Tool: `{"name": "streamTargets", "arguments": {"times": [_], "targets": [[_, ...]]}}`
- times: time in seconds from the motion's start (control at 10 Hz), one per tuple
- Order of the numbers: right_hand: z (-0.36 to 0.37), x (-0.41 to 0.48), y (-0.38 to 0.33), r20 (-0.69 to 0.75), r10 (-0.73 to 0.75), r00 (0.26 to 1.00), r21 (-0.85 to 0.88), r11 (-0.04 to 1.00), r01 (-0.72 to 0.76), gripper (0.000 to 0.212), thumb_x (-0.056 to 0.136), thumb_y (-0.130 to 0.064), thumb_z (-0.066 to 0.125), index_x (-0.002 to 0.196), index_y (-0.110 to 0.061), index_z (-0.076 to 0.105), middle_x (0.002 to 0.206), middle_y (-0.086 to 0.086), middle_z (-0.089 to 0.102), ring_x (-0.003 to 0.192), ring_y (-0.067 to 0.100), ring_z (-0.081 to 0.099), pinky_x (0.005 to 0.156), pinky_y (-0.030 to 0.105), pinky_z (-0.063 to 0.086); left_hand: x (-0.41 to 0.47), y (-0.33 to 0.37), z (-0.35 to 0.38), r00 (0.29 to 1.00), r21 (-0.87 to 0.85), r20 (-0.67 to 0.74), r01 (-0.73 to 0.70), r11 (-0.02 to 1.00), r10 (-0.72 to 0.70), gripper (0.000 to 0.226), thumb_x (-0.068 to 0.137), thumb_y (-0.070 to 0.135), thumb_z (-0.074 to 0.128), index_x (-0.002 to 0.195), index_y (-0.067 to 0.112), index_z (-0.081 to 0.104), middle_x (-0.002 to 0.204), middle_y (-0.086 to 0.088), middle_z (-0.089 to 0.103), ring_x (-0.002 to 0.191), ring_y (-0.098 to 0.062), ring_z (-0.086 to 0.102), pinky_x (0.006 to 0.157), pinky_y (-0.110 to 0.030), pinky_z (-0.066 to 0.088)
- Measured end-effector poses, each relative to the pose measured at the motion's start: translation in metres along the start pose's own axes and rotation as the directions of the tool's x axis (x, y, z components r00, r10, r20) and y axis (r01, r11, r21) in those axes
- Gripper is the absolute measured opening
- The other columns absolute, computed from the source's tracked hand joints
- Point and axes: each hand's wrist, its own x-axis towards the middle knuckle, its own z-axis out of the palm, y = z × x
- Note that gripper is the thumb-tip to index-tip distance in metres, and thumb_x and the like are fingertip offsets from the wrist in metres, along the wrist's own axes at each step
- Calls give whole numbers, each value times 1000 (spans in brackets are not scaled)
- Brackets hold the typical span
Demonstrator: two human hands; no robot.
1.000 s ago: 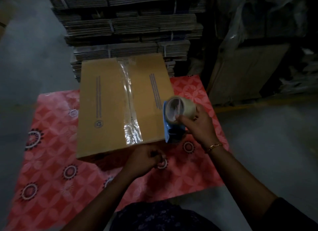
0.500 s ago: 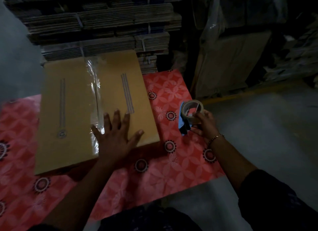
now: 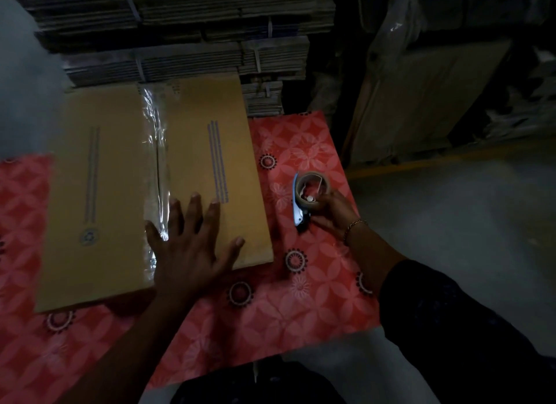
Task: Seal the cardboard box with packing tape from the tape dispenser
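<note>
A brown cardboard box [image 3: 108, 187] lies on a red patterned mat [image 3: 301, 298]. A strip of clear packing tape [image 3: 155, 151] runs along its centre seam. My left hand [image 3: 192, 241] rests flat on the near end of the box top, fingers spread, partly over the tape. To the right of the box, the blue tape dispenser with its tape roll [image 3: 308, 197] sits on the mat. My right hand [image 3: 334, 212] is closed around the dispenser's lower side.
Bundled stacks of flattened cardboard [image 3: 186, 42] stand right behind the box. A large board wrapped in plastic [image 3: 421, 103] leans at the back right. Grey concrete floor [image 3: 466, 223] lies to the right of the mat.
My left hand came up from the box's near edge and spread flat on the top. My right hand carried the dispenser away from the box, down onto the mat.
</note>
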Motion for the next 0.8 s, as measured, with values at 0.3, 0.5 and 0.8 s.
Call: {"name": "streamTargets", "arguments": {"times": [0.3,0.5,0.8], "targets": [[-4,7,-13,-153,-125,980,-383,922,58,27,91,-20,65,114,-7,65,104,24,69,70,28,65,51,26,48,1,-3,-1,1000,-25,22,-18,1000,19,84,87,80,30,155,30,31,169,-5,20,155,-37,11,114,-74,8],[-13,-19,-33,-128,-257,958,-605,786,130,66,87,-20,72,145,-6,43,139,16,54,117,32,57,95,43,49,1,-5,-8,997,-53,67,-28,998,32,84,87,81,30,155,31,30,169,-5,19,154,-38,13,113,-75,8],[-33,-97,-124,115,-525,843,-830,415,372,62,91,-24,69,141,2,45,144,25,50,133,38,47,103,37,39,28,13,-64,990,-139,-124,-80,987,63,81,91,71,22,152,20,39,166,-6,29,153,-29,23,116,-61,22]]}}
